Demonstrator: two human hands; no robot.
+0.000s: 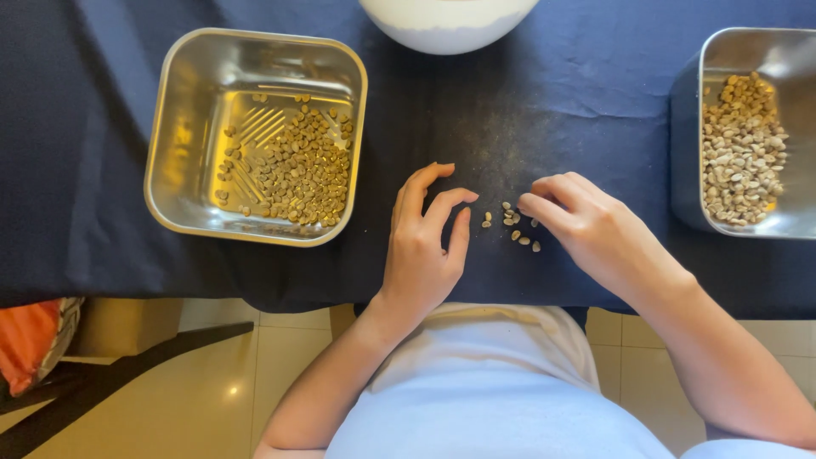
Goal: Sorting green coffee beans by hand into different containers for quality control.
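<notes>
A small scatter of pale beans (pixel 512 225) lay loose on the dark blue cloth (pixel 552 93), between the person's two hands and close to the table's near edge. The right hand (pixel 586 225) rested on the cloth just beside them, its fingertips (pixel 529 205) drawn together at the nearest beans of the scatter; whether a bean was actually pinched there could not be told, since the tips hid whatever lay under them. The left hand (pixel 425 242) sat just to the other side, fingers curled and loosely spread, holding nothing, its fingertips near but apart from the closest bean.

Further out, a square steel tray (pixel 174 149) stood to the left on the cloth, its floor partly covered by a layer of yellowish beans (pixel 302 170) gathered toward its right side. A second steel tray (pixel 688 161), cut off by the picture's right edge, held a fuller heap of paler beans (pixel 741 149). A white bowl (pixel 446 30) showed only its lower rim at the top of the view.

The step in hand looked like picking through the loose beans one at a time on the cloth. Judged from how things lay, the next move would call for a fine fingertip pinch on a single bean without scattering its neighbours, and then a reach well clear of the scatter to one of the trays
</notes>
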